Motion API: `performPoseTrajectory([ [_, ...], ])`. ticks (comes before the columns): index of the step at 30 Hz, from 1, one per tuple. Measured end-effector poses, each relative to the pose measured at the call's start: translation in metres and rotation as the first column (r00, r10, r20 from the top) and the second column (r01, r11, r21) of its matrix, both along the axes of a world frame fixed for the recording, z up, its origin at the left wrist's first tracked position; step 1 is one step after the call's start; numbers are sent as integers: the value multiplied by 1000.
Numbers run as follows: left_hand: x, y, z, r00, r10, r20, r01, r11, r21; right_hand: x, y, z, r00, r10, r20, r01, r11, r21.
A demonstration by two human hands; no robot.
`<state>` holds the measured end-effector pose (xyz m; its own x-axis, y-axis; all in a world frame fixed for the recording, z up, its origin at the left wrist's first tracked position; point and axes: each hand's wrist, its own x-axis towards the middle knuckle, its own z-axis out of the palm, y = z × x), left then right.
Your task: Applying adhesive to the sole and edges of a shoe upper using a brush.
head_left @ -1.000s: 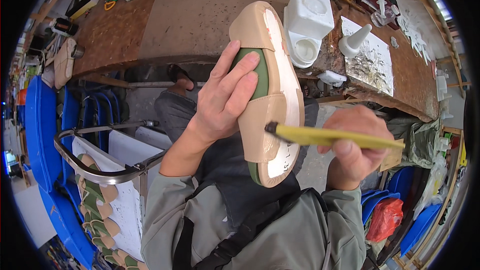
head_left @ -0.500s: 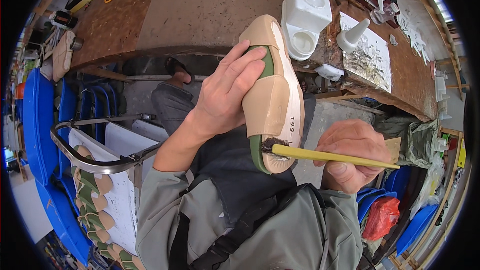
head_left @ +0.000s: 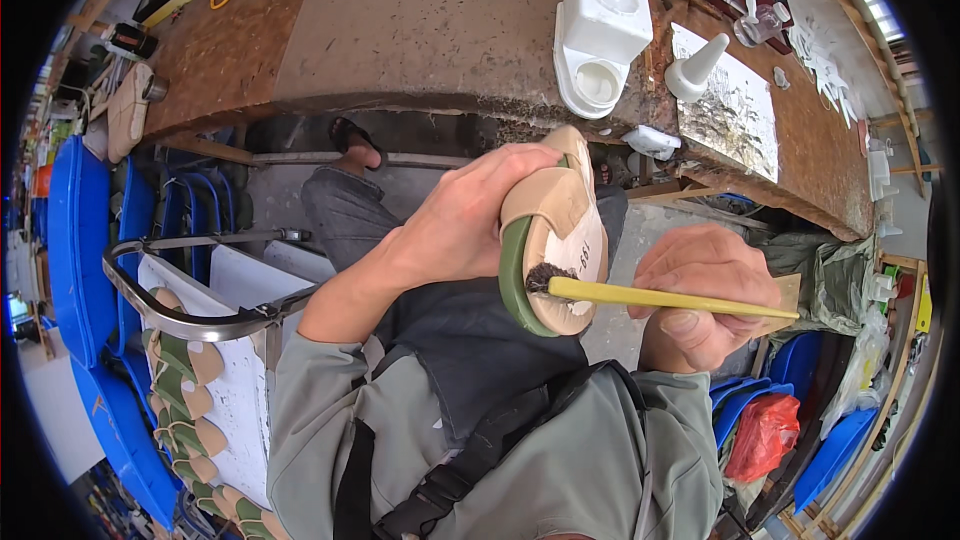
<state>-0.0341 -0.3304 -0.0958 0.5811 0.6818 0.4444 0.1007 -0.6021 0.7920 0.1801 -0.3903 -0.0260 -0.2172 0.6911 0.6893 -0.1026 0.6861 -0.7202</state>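
My left hand (head_left: 462, 212) is wrapped round a tan and green shoe upper (head_left: 546, 202), which I hold over my lap with its pale underside turned to the right. Dark marks are printed on that underside. In my right hand (head_left: 706, 285) is a glue brush with a flat yellow handle (head_left: 640, 297), pinched between thumb and fingers. Its dark bristles (head_left: 540, 276) touch the shoe's near end, just inside the green edge band. The far end of the shoe is partly hidden by my left hand.
A brown workbench (head_left: 420, 35) spans the far side, bearing a white plastic container (head_left: 608, 15), a white cone-shaped nozzle (head_left: 697, 70) and a stained sheet (head_left: 738, 130). On my left stands a metal-framed rack (head_left: 190, 335) with several tan and green shoe pieces (head_left: 185, 400). A red bag (head_left: 763, 437) lies at right.
The shoe has tilted, its far end dropping away and nearer to me, so it looks shorter. My left hand turned with it. The brush stays at its near end.
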Motion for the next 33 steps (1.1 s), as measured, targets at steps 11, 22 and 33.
performPoseTrajectory([
  [11, 12, -7, 0, 965, -256, 65, 262, 896, -358, 9, 2, -2, 998, -31, -52, 27, 997, -70],
  [22, 19, -6, 9, 869, -418, 265, 495, 719, -488, 15, 12, -11, 993, -28, -113, 19, 997, -81],
  [33, 30, -3, 5, 813, -447, 373, 581, 585, -566, 25, 25, -18, 982, 82, -170, -85, 996, -15],
])
